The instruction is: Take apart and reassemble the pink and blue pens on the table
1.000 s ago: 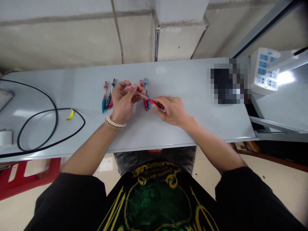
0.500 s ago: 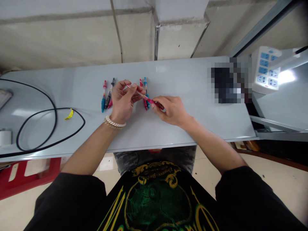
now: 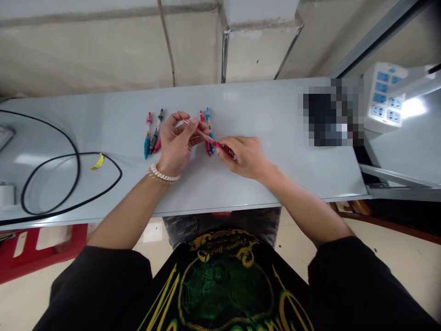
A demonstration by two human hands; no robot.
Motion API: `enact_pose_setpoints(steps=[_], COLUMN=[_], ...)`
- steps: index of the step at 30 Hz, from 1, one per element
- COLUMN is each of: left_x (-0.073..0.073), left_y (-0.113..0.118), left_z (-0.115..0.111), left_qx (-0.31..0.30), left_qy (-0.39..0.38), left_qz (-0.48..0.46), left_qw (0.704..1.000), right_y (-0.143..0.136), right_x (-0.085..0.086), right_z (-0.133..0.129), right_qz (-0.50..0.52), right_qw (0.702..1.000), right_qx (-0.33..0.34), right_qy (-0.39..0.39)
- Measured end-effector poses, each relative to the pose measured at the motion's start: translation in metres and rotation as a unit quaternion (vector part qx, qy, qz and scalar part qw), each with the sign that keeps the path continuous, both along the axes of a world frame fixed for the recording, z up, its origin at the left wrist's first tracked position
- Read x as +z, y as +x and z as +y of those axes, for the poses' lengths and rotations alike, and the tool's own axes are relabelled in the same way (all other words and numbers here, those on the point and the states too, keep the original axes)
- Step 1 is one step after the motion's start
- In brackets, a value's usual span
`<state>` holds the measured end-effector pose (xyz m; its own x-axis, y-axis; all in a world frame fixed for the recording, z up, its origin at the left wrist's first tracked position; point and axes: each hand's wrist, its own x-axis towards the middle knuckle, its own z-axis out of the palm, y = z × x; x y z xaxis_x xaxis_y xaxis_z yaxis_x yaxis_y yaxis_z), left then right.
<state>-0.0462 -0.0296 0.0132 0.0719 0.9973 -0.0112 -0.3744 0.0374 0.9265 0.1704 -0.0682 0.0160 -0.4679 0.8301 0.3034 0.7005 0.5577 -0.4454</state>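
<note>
My left hand [image 3: 179,141] pinches the thin clear end of a red pen [image 3: 217,144], and my right hand [image 3: 245,156] is closed around its darker red end. The pen slants down to the right between them. Left of my left hand lie a pen with a blue grip and pink top [image 3: 147,140], a grey-black pen [image 3: 157,131], and a pink one [image 3: 157,146] partly hidden by the hand. Behind the held pen, a red pen [image 3: 202,117] and a blue pen [image 3: 208,118] lie side by side on the table.
A black cable [image 3: 79,168] with a yellow tag [image 3: 98,162] loops over the left of the grey table [image 3: 268,110]. At the right are a blurred dark object [image 3: 322,119] and a white power strip [image 3: 384,99]. A red stool [image 3: 43,257] stands below left.
The view has shifted very slightly. Both hands keep nearly the same place and the same hold on the red pen.
</note>
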Motion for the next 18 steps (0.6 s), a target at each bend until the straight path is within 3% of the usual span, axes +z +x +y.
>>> enact_pose_setpoints(steps=[8, 13, 18], left_x=[-0.0086, -0.0045, -0.0111], left_y=[-0.0023, 0.0020, 0.0032], left_z=[0.0040, 0.0008, 0.0024], left_qx=[-0.030, -0.020, -0.026], left_qy=[0.052, 0.049, 0.039], left_qz=[0.024, 0.046, 0.069], left_qw=[0.998, 0.998, 0.996], right_y=[-0.0018, -0.0027, -0.0041], right_x=[0.0006, 0.0006, -0.0008], right_z=[-0.0022, -0.0028, -0.0028], right_qz=[-0.024, -0.032, -0.047], right_qw=[1.000, 0.999, 0.999], right_qx=[0.001, 0.005, 0.006], right_qy=[0.009, 0.012, 0.015])
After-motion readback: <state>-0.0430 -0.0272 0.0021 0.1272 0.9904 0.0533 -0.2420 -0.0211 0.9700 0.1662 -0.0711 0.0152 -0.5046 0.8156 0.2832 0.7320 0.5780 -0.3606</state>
